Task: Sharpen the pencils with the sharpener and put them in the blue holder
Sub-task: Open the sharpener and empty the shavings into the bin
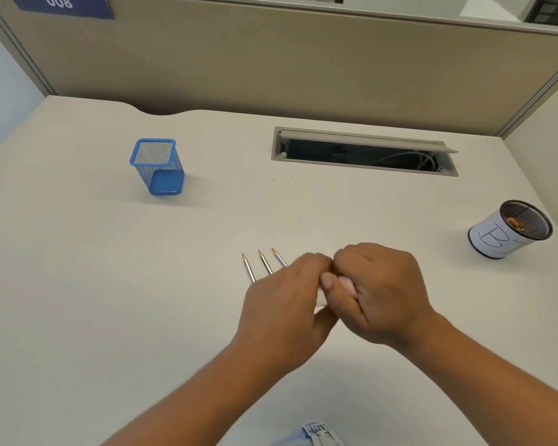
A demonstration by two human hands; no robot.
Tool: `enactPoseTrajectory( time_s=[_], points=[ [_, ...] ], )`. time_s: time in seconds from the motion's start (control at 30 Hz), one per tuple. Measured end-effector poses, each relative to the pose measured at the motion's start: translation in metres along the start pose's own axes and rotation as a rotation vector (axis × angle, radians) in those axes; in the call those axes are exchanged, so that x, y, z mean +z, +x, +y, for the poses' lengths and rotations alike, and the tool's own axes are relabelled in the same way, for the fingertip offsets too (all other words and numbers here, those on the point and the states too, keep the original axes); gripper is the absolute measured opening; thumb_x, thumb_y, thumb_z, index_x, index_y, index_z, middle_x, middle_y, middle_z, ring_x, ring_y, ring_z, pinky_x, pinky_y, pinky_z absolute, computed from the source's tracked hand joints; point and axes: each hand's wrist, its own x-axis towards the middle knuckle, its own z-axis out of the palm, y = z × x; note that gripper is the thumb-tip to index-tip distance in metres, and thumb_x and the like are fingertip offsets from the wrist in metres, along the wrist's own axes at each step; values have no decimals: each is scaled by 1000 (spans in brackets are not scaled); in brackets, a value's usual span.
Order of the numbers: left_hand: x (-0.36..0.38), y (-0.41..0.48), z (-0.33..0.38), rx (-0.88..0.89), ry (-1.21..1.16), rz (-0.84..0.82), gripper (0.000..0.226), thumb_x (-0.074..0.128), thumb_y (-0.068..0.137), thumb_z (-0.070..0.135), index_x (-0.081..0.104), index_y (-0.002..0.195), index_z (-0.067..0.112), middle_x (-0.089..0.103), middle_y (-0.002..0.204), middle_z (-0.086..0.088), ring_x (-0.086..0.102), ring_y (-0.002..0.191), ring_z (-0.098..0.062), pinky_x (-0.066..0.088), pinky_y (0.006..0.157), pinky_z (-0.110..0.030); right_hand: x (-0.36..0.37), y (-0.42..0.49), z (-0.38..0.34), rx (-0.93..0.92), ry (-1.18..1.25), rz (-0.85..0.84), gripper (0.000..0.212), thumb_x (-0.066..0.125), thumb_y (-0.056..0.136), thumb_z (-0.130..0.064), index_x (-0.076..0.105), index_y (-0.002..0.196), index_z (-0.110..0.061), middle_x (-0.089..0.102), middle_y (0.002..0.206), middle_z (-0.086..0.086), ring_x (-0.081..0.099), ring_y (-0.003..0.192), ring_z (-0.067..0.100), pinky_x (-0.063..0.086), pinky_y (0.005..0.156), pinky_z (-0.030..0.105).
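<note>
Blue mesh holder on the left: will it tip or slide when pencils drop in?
Probably light: the blue mesh holder is thin mesh and looks empty, so a nudge may slide it on the smooth desk. Standing upright on a small base, it might tip if pencils lean on its rim.

Left hand (281, 304) and right hand (384, 294) gripped a small pale object (321, 300); three pencils (264, 263) lay beside them, blue holder (157, 167) well apart
</note>
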Motion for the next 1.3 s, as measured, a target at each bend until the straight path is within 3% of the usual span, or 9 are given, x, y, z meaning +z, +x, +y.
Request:
enactPoseTrajectory(
  time_s=[0.17, 0.37, 0.5, 0.6, 0.73, 0.83, 0.9, 1.07, 1.3],
  points=[
    [5, -7, -8, 5, -24, 111, 11, 59, 88, 27, 52, 91, 19, 62, 78, 8, 55, 63, -17, 44, 48, -30, 3, -4, -5, 226, 43, -130, 51, 32, 95, -63, 39, 64, -23, 40, 51, -8, 40, 47, 13, 31, 43, 29],
    [13, -11, -7, -35, 38, 105, 24, 46, 84, 39, 36, 64, 29, 45, 49, 7, 36, 44, -18, 31, 40, -22, 5, -9, -10, 93, 36, 10, 47, 41, 96, -39, 47, 58, -11, 43, 51, -1, 39, 45, 21, 32, 40, 33],
    [7, -15, -40, -304, -94, 167, 45, 55, 91, 37, 31, 54, 28, 36, 42, 1, 37, 48, -22, 30, 45, -26, -11, -2, 16, 223, 138, 189, 51, 35, 99, -33, 43, 54, -11, 45, 48, 5, 53, 47, 32, 39, 43, 39],
    [8, -12, -40, -249, -186, 199, 41, 59, 90, 36, 36, 57, 27, 43, 50, 6, 32, 48, -17, 25, 43, -15, -5, 3, 25, 298, 197, 144, 45, 37, 98, -34, 35, 56, -20, 37, 48, -3, 53, 48, 32, 45, 45, 44],
    [19, -5, -22, -212, -249, 137, 38, 55, 88, 44, 38, 60, 26, 43, 51, 8, 33, 48, -15, 31, 45, -25, 18, -5, 10, 395, 448, 92, 42, 40, 99, -38, 41, 61, -21, 38, 53, -9, 49, 52, 7, 52, 54, 45],
    [24, -2, -21, -203, -230, 114, 33, 52, 86, 43, 37, 62, 26, 38, 48, 6, 33, 47, -14, 30, 45, -27, 28, -12, 2, 494, 612, 68, 37, 44, 98, -44, 46, 67, -24, 47, 55, -11, 43, 51, 6, 39, 51, 21],
    [27, 1, -19, -205, -227, 92, 31, 51, 85, 42, 38, 64, 24, 38, 48, 6, 34, 48, -13, 30, 45, -27, 30, -15, 0, 551, 680, 70, 36, 47, 95, -47, 48, 68, -24, 50, 57, -11, 40, 52, 10, 36, 51, 22],
    [34, 7, -16, -216, -230, 34, 27, 50, 81, 45, 38, 68, 25, 43, 52, 6, 39, 50, -13, 31, 46, -28, 23, -15, 5, 718, 872, 89, 45, 53, 87, -53, 53, 69, -12, 59, 66, 21, 47, 48, 20, 40, 46, 28],
    [63, 20, -15, -235, -432, -198, 9, 40, 86, 30, 32, 90, 31, 42, 76, 12, 36, 58, -7, 33, 53, -26, 17, -39, 54, 990, 985, 240, 42, 51, 99, -36, 53, 60, -19, 53, 56, -3, 46, 43, 16, 40, 41, 24]
  ],
)
